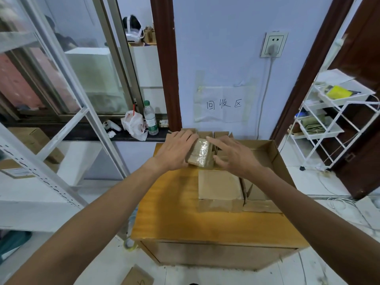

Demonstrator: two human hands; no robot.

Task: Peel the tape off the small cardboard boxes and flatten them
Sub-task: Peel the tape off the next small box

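Note:
A small cardboard box [201, 154] wrapped in shiny clear tape is held above the yellow wooden table [185, 221]. My left hand [174, 151] grips its left side, fingers curled over the top edge. My right hand [232, 155] holds the right side, index finger stretched across the top and thumb underneath. A larger taped box [219, 190] lies on the table just in front. More small boxes [221, 134] stand behind my hands.
A big open carton [273, 155] sits on the table's right half. A white wire cart [329, 124] stands at the right. The windowsill at left carries a bottle [150, 118] and a plastic bag [133, 124]. A tape roll [130, 243] lies on the floor.

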